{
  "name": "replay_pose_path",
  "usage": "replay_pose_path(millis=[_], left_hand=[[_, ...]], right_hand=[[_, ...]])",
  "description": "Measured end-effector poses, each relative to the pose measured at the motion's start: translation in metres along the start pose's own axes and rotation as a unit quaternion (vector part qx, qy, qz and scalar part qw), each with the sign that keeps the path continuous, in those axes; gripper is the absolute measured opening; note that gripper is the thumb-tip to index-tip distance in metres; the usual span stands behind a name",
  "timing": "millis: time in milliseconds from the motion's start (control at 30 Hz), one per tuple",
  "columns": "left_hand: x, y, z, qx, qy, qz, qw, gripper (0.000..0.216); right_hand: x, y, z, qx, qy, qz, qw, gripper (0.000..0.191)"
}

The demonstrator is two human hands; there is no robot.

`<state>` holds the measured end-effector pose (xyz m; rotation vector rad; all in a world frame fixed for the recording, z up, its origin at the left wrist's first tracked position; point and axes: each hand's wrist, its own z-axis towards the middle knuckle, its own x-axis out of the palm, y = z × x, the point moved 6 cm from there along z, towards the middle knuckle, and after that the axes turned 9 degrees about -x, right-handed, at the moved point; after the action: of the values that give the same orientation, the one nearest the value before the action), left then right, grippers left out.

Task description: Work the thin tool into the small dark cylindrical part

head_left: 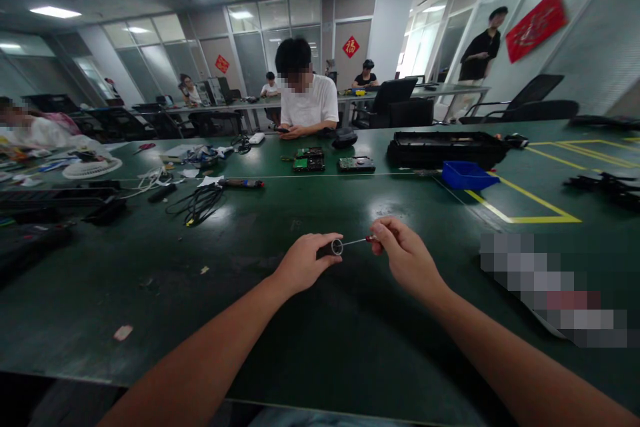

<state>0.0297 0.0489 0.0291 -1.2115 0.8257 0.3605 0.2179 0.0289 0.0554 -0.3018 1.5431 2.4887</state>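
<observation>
The left hand (303,260) grips a small dark cylinder (334,247) with a ring-shaped end, held just above the green table (310,340). The right hand (405,255) pinches a thin screwdriver (357,241) by its red handle; the tip meets the cylinder's ring end. Both hands are closed on their items, near each other. Farther back lie circuit boards (309,159), a blue bin (467,175) and black cables (200,203).

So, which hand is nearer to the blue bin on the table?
Right. The right hand is below and somewhat left of the blue bin, holding a small screwdriver; the left hand is farther left, holding a small cylinder.
</observation>
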Motion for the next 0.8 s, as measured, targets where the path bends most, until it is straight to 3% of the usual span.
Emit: replay_pose_path(millis=[133, 267, 367, 567, 800], left_hand=[[-0.002, 0.002, 0.000, -0.005, -0.016, -0.007, 1.000, 0.043], [-0.006, 0.000, 0.000, 0.020, -0.032, -0.011, 0.999, 0.044], [-0.008, 0.001, 0.001, 0.029, -0.038, 0.002, 0.999, 0.044], [-0.006, 0.004, 0.003, 0.027, -0.038, 0.032, 0.998, 0.043], [-0.001, 0.002, 0.003, 0.022, -0.016, 0.069, 0.997, 0.041]], right_hand=[[0.002, -0.013, 0.001, 0.054, -0.042, 0.117, 0.991, 0.025], [0.005, -0.031, 0.002, 0.164, -0.074, 0.263, 0.948, 0.029], [0.007, -0.040, 0.002, 0.216, -0.078, 0.302, 0.925, 0.028], [-0.001, -0.038, 0.004, 0.139, -0.116, 0.228, 0.957, 0.028], [-0.006, -0.014, 0.003, 0.015, -0.073, 0.016, 0.997, 0.030]])
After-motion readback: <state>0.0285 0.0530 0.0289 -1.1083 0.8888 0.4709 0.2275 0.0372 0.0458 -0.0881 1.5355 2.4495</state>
